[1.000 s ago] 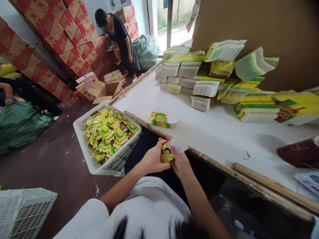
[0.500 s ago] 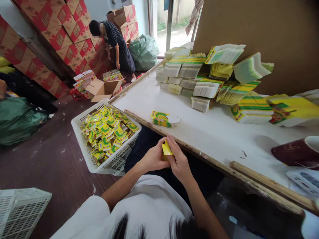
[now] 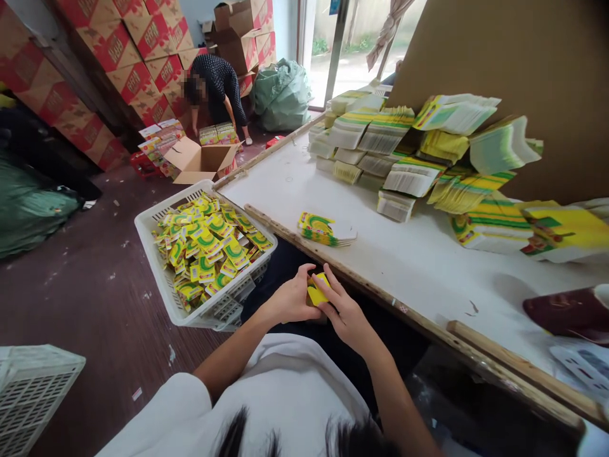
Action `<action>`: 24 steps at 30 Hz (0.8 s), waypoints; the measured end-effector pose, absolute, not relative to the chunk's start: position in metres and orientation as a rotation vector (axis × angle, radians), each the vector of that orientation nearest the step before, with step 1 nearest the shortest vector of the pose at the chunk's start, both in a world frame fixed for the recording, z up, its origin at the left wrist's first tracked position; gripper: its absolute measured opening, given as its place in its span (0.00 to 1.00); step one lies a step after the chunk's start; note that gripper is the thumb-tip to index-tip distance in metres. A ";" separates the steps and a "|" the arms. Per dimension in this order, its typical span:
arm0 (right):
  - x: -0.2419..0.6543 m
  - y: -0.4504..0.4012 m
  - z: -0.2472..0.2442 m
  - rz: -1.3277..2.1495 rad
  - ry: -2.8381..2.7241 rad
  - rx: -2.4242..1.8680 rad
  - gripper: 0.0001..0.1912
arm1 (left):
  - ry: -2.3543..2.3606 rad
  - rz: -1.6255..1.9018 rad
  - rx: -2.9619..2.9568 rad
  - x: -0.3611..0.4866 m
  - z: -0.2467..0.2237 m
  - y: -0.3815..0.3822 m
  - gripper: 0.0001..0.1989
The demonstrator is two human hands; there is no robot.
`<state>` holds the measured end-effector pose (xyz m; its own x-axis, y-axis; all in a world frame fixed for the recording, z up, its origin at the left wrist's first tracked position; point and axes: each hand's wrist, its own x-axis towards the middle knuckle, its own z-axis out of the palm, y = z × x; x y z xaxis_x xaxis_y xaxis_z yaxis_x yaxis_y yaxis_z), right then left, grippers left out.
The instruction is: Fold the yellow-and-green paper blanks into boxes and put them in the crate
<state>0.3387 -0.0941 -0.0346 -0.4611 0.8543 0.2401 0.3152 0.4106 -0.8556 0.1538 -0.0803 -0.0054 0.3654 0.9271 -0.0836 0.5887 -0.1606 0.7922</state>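
My left hand (image 3: 292,298) and my right hand (image 3: 346,314) meet above my lap, by the near edge of the table. Between them is a small yellow carton (image 3: 318,291), with the fingers of both hands closed around its sides. Fingers cover part of it, so its full shape is hidden. Just beyond, a short fanned stack of flat yellow-green printed cartons (image 3: 316,227) lies on the white tabletop (image 3: 266,198). To my left stands a white plastic basket (image 3: 178,317) heaped with small folded yellow-green cartons (image 3: 204,247).
Piled bundles of flat cartons (image 3: 371,130) line the table's back. A dark red mug (image 3: 566,314) lies at right. Wooden strips (image 3: 304,244) edge the table. Another person (image 3: 214,82) bends near an open cardboard box (image 3: 202,162). Another white basket (image 3: 40,393) sits lower left.
The yellow carton in my hands has turned, its curved flap now lying flatter, and my fingers have spread slightly. The other person has bent lower. The whole view has shifted a little.
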 end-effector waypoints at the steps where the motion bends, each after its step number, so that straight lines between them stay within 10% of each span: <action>1: 0.335 -0.094 -0.037 0.974 -1.944 -1.000 0.27 | 1.331 0.556 1.862 0.153 -0.004 -0.080 0.46; 24: 0.329 -0.097 -0.037 0.910 -1.889 -0.995 0.26 | 1.220 0.555 1.813 0.146 0.002 -0.086 0.46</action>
